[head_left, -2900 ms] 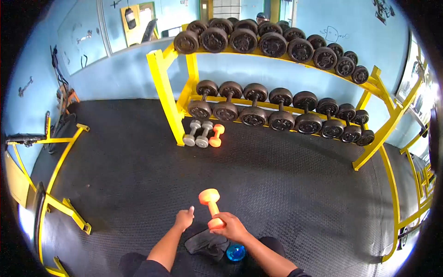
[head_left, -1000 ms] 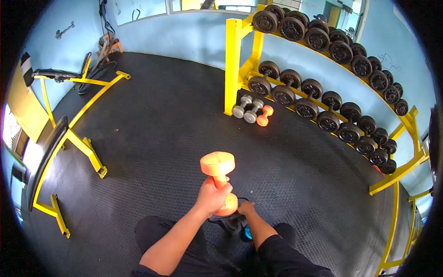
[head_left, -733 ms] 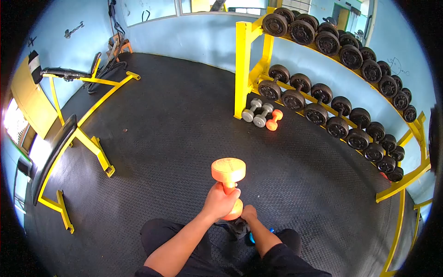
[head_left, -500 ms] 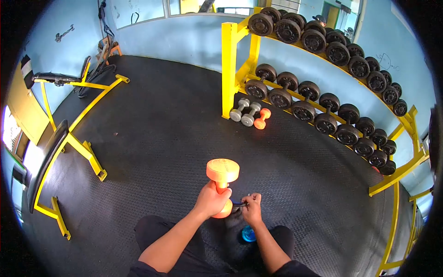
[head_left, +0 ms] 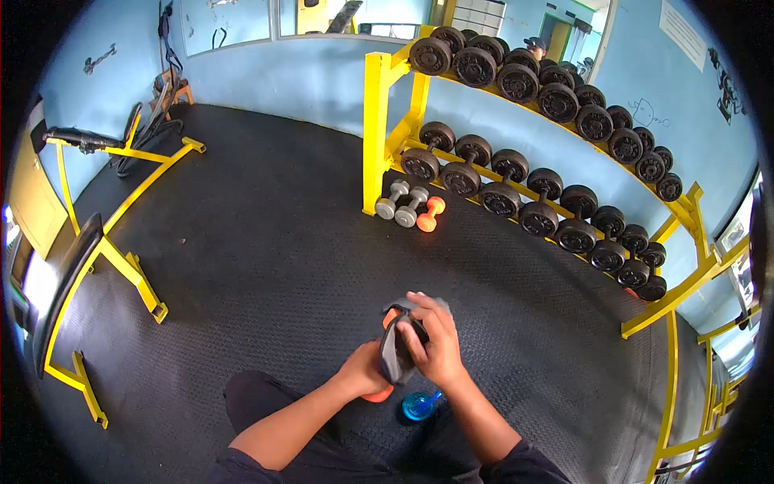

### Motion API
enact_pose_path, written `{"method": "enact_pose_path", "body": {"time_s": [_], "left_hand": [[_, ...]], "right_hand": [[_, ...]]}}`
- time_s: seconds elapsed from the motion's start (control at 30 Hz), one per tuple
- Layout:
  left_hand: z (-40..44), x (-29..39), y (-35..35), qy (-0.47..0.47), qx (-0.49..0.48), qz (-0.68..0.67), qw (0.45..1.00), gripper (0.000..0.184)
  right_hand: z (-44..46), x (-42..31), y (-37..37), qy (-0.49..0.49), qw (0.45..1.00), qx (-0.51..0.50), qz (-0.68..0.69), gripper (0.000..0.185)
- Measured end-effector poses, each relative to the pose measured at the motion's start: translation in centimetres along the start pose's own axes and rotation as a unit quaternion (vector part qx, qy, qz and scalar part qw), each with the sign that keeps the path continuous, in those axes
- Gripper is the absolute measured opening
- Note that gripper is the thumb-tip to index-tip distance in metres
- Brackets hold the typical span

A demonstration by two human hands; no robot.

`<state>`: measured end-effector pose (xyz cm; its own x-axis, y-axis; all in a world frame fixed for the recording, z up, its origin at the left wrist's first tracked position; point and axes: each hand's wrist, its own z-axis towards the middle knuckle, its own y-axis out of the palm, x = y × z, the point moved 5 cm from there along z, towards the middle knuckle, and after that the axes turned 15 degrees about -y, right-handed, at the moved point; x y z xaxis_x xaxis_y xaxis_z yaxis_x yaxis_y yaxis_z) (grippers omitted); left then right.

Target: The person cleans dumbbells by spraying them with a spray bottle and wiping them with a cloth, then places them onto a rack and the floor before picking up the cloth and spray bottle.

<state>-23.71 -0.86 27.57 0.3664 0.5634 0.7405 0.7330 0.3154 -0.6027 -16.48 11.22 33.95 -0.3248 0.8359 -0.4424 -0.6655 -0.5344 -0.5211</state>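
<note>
An orange dumbbell (head_left: 377,395) is in my left hand (head_left: 363,369), whose fingers wrap round its handle. A dark grey cloth (head_left: 395,353) covers most of the dumbbell's upper part, so only small orange patches show. My right hand (head_left: 436,339) presses the cloth against the upper end with bent fingers. On the floor between my legs stands a blue bottle (head_left: 418,406), just below both hands.
A yellow rack (head_left: 376,133) with two rows of black dumbbells stands ahead on the right. Beside its left foot lie two grey dumbbells (head_left: 406,208) and another orange dumbbell (head_left: 431,214). A yellow-framed bench (head_left: 133,278) is at the left on the black floor (head_left: 266,242).
The cloth has come up from the floor in my right hand and now lies over the dumbbell's upper end. My left hand keeps hold of the dumbbell. The view has shifted slightly.
</note>
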Motion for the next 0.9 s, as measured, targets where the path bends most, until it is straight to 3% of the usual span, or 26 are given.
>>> {"method": "enact_pose_path", "body": {"time_s": [0.03,0.07,0.1,0.13,0.17,0.23,0.3,0.37,0.43,0.47,0.5,0.53,0.63,0.7,0.73,0.77,0.83,0.9], "left_hand": [[-0.1,-0.2,0.5,-0.039,-0.01,0.055,0.998,0.035],[-0.1,-0.1,0.8,-0.022,-0.002,0.109,0.994,0.032],[-0.4,0.8,0.4,-0.023,-0.001,0.105,0.994,0.032],[-1.0,1.6,-0.5,-0.134,-0.056,0.062,0.987,0.034],[-1.9,2.2,-1.2,-0.243,-0.11,0.019,0.964,0.035],[-2.6,1.6,-0.8,-0.277,-0.14,0.019,0.951,0.034],[-2.2,1.1,-0.4,-0.091,0.064,0.087,0.99,0.031],[-2.4,0.0,0.3,-0.121,0.088,0.075,0.986,0.022],[-1.9,-0.4,1.0,0.041,0.229,0.226,0.946,0.018],[-1.5,-1.2,2.2,0.113,0.266,0.327,0.9,0.017],[-1.0,-1.6,2.9,0.118,0.26,0.324,0.902,0.017],[-0.4,-2.1,3.8,0.106,0.214,0.341,0.909,0.016],[0.7,-2.2,4.0,0.053,0.131,0.327,0.935,0.018],[0.4,-1.6,2.4,-0.118,0.035,0.181,0.976,0.024],[0.4,-1.4,1.7,-0.128,0.059,0.121,0.983,0.034],[0.8,-1.0,1.0,-0.126,0.059,0.124,0.982,0.034],[1.4,0.5,0.0,-0.03,0.008,0.059,0.998,0.033],[2.6,-0.9,0.3,-0.04,0.011,0.01,0.999,0.036]], "right_hand": [[0.0,-0.4,-0.3,-0.021,0.995,0.019,-0.096,0.032],[-0.1,-0.4,-0.1,-0.023,0.995,0.014,-0.096,0.032],[-0.4,0.6,0.3,0.057,0.998,0.01,-0.014,0.033],[-0.9,1.4,0.8,0.138,0.988,0.008,0.067,0.033],[-0.9,0.9,0.7,0.139,0.988,0.007,0.067,0.033],[-0.9,-0.6,0.6,0.136,0.988,-0.013,0.07,0.033],[-1.2,0.3,0.5,0.154,0.983,-0.026,0.097,0.034],[-1.7,2.1,1.9,0.155,0.963,-0.143,0.165,0.035],[-3.7,5.2,4.0,0.405,0.863,-0.175,0.246,0.039],[-4.3,5.8,4.7,0.49,0.797,-0.194,0.295,0.039],[-5.2,6.4,5.2,0.565,0.723,-0.207,0.339,0.039],[-6.2,7.2,5.5,0.571,0.722,-0.2,0.337,0.039],[-5.9,7.2,5.8,0.504,0.765,-0.26,0.304,0.037],[-3.1,4.4,3.4,0.293,0.928,-0.155,0.171,0.032],[-2.7,3.5,3.1,0.164,0.969,-0.112,0.15,0.035],[-2.7,3.1,3.1,0.164,0.969,-0.108,0.15,0.035],[-1.6,0.4,1.8,-0.009,0.998,-0.002,0.066,0.048],[-2.7,0.8,2.9,0.006,0.996,0.017,0.091,0.058]]}}
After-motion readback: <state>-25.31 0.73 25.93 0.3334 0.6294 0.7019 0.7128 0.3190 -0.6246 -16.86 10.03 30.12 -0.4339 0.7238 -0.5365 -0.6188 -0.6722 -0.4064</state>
